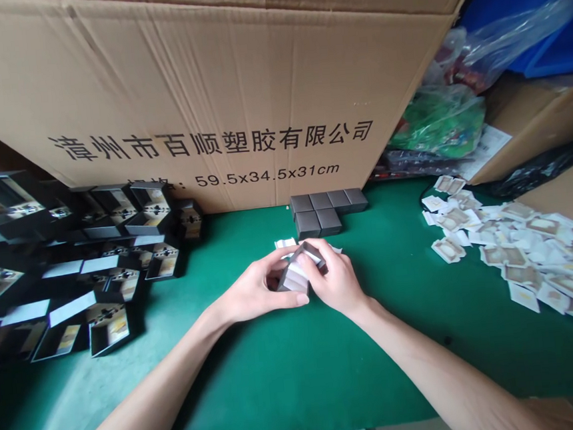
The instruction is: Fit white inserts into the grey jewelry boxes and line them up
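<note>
Between my two hands, over the middle of the green table, is a small dark hinged box (pixel 285 283) tilted toward me, its white lining showing. My left hand (pixel 255 288) grips it from the left, fingers behind and thumb along the near edge. Around its right side my right hand (pixel 336 279) is closed, the thumb pressing on the white insert (pixel 296 275). Part of the box is covered by my fingers. Just behind my hands lies a small white insert piece (pixel 285 244), partly hidden.
Several closed dark boxes (pixel 323 210) sit in rows against a large cardboard carton (pixel 216 100). On the left stand many open dark boxes (pixel 150 210). White insert pieces (pixel 515 248) are heaped at the right on the green tabletop (pixel 281 383). Plastic bags (pixel 439 121) lie behind them.
</note>
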`<state>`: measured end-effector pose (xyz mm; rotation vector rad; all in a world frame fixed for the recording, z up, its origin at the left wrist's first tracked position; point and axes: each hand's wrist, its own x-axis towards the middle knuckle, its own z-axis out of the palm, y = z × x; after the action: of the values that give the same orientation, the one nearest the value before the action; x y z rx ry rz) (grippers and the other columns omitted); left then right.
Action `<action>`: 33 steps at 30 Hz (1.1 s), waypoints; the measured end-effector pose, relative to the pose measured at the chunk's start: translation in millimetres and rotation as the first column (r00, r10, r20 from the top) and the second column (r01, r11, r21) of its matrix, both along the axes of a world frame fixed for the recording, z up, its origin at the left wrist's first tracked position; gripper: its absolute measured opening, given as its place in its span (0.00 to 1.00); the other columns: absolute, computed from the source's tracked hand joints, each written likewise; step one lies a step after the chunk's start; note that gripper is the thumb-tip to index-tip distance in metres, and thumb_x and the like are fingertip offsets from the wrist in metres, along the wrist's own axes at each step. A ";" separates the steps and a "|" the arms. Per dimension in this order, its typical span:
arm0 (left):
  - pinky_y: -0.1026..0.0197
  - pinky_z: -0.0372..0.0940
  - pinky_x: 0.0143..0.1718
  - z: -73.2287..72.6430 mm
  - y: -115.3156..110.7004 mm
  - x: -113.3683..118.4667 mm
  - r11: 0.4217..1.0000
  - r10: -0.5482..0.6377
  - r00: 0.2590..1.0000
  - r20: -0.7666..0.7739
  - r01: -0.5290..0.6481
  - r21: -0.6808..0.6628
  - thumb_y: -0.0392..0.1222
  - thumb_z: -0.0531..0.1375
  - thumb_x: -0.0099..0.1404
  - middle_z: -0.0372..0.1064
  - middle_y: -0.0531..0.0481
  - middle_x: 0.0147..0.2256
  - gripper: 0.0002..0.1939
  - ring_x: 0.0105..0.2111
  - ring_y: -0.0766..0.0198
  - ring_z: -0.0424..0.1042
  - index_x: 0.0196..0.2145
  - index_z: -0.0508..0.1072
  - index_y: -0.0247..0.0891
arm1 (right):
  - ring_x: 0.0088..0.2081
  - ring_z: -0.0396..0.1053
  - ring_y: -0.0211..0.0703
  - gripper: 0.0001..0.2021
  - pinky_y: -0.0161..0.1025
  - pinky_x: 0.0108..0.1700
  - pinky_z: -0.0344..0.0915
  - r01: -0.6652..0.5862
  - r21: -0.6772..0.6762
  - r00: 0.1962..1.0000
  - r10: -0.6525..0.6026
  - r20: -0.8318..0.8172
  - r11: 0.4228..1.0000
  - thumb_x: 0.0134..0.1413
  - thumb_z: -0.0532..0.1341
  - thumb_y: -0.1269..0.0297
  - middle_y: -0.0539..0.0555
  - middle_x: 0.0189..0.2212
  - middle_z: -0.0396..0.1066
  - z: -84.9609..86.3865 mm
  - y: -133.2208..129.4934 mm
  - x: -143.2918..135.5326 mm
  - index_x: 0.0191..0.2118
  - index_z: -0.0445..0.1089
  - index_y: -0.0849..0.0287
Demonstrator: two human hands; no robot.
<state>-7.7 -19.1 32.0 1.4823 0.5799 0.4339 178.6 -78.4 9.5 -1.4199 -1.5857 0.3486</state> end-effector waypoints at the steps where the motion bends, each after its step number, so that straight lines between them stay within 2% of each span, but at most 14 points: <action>1: 0.58 0.71 0.45 0.9 -0.3 -0.1 1.000 0.001 1.000 -0.006 -0.001 -0.007 0.42 0.73 0.56 0.75 0.42 0.50 0.43 0.44 0.59 0.76 0.66 0.61 0.39 | 0.37 0.78 0.42 0.11 0.34 0.35 0.71 -0.004 -0.002 1.000 0.004 -0.005 1.000 0.66 0.56 0.59 0.54 0.40 0.80 0.0 -0.2 0.0 0.49 0.70 0.56; 6: 0.59 0.71 0.42 3.7 -2.1 0.5 0.999 0.002 0.999 -0.053 -0.004 -0.047 0.44 0.73 0.56 0.77 0.48 0.45 0.42 0.41 0.59 0.76 0.64 0.62 0.42 | 0.37 0.78 0.43 0.10 0.35 0.37 0.71 -0.011 0.002 0.999 0.011 -0.038 1.000 0.66 0.56 0.60 0.54 0.40 0.80 -1.6 -0.9 -0.2 0.47 0.70 0.56; 11: 0.61 0.70 0.39 2.2 -1.5 1.7 0.999 -0.003 0.999 -0.052 0.001 -0.038 0.44 0.73 0.56 0.76 0.45 0.44 0.42 0.38 0.61 0.75 0.64 0.62 0.40 | 0.36 0.77 0.42 0.09 0.34 0.37 0.70 0.002 -0.011 0.999 -0.003 -0.042 1.000 0.66 0.56 0.61 0.52 0.38 0.80 -3.0 -1.2 -0.6 0.46 0.71 0.55; 22: 0.60 0.69 0.39 2.7 -1.2 0.8 0.999 -0.001 0.994 -0.110 -0.003 -0.036 0.46 0.72 0.57 0.76 0.43 0.45 0.42 0.39 0.61 0.75 0.65 0.59 0.39 | 0.33 0.76 0.41 0.09 0.33 0.35 0.68 0.001 0.018 0.999 0.000 -0.038 1.000 0.65 0.56 0.62 0.51 0.34 0.79 -1.6 1.9 -1.2 0.45 0.71 0.56; 29: 0.60 0.70 0.37 0.2 0.5 -1.1 0.997 -0.005 0.996 -0.086 -0.003 -0.082 0.47 0.70 0.59 0.76 0.43 0.44 0.41 0.37 0.61 0.75 0.65 0.59 0.38 | 0.35 0.78 0.42 0.11 0.35 0.37 0.71 -0.024 -0.027 0.997 0.023 -0.069 0.999 0.65 0.56 0.60 0.53 0.36 0.79 1.5 1.1 -1.0 0.47 0.71 0.56; 33: 0.60 0.69 0.40 2.4 2.7 -1.2 0.997 0.064 0.994 -0.085 -0.067 -0.038 0.49 0.70 0.60 0.75 0.43 0.44 0.40 0.39 0.62 0.73 0.65 0.61 0.38 | 0.39 0.78 0.44 0.13 0.36 0.40 0.72 -0.027 -0.052 0.991 0.020 -0.136 0.998 0.65 0.57 0.58 0.55 0.41 0.80 2.9 3.7 -0.5 0.50 0.72 0.56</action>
<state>-8.9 -16.4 34.4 1.4507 0.7014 0.4105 178.1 -74.7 12.4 -1.3893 -1.4933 0.4945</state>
